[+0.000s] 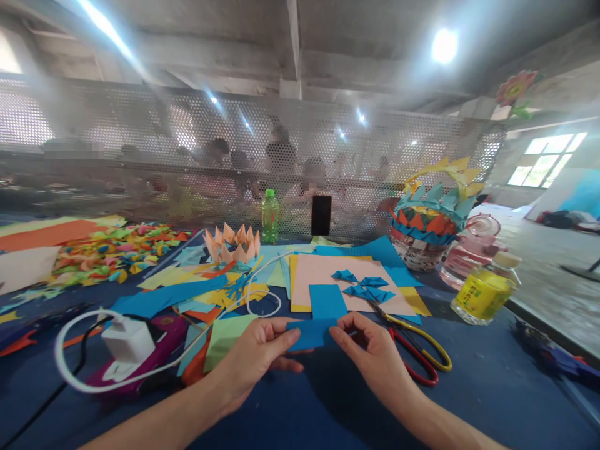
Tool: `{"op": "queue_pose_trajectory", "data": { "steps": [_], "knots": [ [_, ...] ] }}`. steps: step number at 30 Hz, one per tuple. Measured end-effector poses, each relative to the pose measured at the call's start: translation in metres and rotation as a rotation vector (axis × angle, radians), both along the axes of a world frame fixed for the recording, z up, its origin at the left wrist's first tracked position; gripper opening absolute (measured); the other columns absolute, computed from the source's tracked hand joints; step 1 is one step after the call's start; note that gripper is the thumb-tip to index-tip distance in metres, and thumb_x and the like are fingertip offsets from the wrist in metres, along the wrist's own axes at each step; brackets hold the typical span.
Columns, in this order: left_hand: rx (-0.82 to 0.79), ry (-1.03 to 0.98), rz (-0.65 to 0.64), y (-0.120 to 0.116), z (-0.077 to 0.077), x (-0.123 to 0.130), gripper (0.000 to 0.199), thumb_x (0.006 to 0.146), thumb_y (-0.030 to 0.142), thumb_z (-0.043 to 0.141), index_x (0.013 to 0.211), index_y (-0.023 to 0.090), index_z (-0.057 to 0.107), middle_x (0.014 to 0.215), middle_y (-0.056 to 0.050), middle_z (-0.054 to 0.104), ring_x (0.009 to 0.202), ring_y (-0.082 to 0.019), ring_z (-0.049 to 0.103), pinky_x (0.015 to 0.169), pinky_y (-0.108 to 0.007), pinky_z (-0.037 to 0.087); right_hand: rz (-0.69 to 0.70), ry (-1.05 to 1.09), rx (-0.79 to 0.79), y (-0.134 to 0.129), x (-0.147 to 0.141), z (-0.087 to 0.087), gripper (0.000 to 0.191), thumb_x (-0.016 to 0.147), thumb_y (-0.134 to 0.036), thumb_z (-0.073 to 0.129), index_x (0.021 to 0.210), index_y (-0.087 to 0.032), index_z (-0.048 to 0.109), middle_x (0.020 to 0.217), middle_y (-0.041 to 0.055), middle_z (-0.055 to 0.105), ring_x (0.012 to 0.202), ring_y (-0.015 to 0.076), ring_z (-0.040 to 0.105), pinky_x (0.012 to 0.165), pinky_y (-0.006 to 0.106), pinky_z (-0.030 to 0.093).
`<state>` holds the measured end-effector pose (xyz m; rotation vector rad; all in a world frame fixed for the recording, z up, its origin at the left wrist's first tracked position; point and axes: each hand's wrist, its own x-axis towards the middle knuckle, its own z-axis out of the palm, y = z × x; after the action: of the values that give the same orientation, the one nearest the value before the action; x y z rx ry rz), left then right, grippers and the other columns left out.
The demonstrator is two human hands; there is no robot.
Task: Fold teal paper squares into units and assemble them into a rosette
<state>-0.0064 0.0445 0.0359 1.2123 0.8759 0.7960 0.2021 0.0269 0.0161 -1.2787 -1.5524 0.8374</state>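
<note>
The table (pixel 328 422) lay under everything; hours here were counted from the held strip, with 12 straight ahead. At 10 o'clock sat a heap (pixel 117 256) of coloured scraps and folds; between 1 and 2, a basket (pixel 412 252) stood built up in rows of points. A pink sheet (pixel 307 269) lay at 1, a peach ring (pixel 232 251) between 10 and 11, scissors (pixel 390 320) at 3. The left hand (pixel 262 347) pinched one end of the strip (pixel 312 335), thumb over fingers; the right hand (pixel 368 340) pinched the other. A blue square (pixel 325 300) at 1 was flat, seemingly unworked. The strip was unshaped beside the finished-looking blue folds (pixel 368 292) on the sheet; whether it was doubled, I couldn't tell.
</note>
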Motion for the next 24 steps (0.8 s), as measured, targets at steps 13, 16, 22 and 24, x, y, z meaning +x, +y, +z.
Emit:
{"op": "queue_pose_trajectory", "data": {
  "steps": [13, 16, 22, 24],
  "knots": [
    [-0.004, 0.029, 0.000, -0.0014, 0.0055, 0.0020, 0.044, 0.073, 0.053, 0.077, 0.095, 0.014, 0.076, 0.096, -0.010, 0.075, 0.090, -0.024, 0.068, 0.065, -0.023, 0.056, 0.008, 0.047, 0.047, -0.0015, -0.0013, 0.0036, 0.031, 0.084, -0.042, 0.063, 0.068, -0.019, 0.051, 0.070, -0.0001, 0.055, 0.066, 0.0149, 0.051, 0.063, 0.025, 0.041],
    [-0.008, 0.032, 0.004, -0.0019, 0.0052, 0.0017, 0.044, 0.073, 0.053, 0.077, 0.094, 0.014, 0.075, 0.095, -0.010, 0.075, 0.090, -0.024, 0.068, 0.066, -0.024, 0.057, 0.008, 0.050, 0.067, -0.0023, -0.0017, 0.0032, 0.031, 0.084, -0.041, 0.062, 0.067, -0.019, 0.050, 0.070, -0.0004, 0.054, 0.065, 0.0147, 0.050, 0.062, 0.025, 0.041],
    [-0.004, 0.039, 0.019, -0.0013, 0.0034, 0.0023, 0.040, 0.072, 0.049, 0.079, 0.092, 0.015, 0.075, 0.091, -0.009, 0.075, 0.089, -0.023, 0.069, 0.065, -0.024, 0.056, 0.001, 0.053, 0.095, -0.0051, -0.0033, 0.0063, 0.029, 0.085, -0.039, 0.063, 0.067, -0.019, 0.050, 0.071, 0.0000, 0.054, 0.067, 0.0151, 0.051, 0.063, 0.025, 0.042],
    [-0.003, 0.040, 0.026, -0.0007, 0.0027, 0.0022, 0.039, 0.070, 0.048, 0.080, 0.091, 0.015, 0.075, 0.088, -0.008, 0.076, 0.087, -0.023, 0.069, 0.065, -0.024, 0.055, -0.004, 0.060, 0.099, -0.0058, -0.0038, 0.0072, 0.029, 0.084, -0.038, 0.063, 0.067, -0.019, 0.050, 0.072, 0.0002, 0.054, 0.067, 0.0154, 0.052, 0.064, 0.026, 0.043]
  ]
}}
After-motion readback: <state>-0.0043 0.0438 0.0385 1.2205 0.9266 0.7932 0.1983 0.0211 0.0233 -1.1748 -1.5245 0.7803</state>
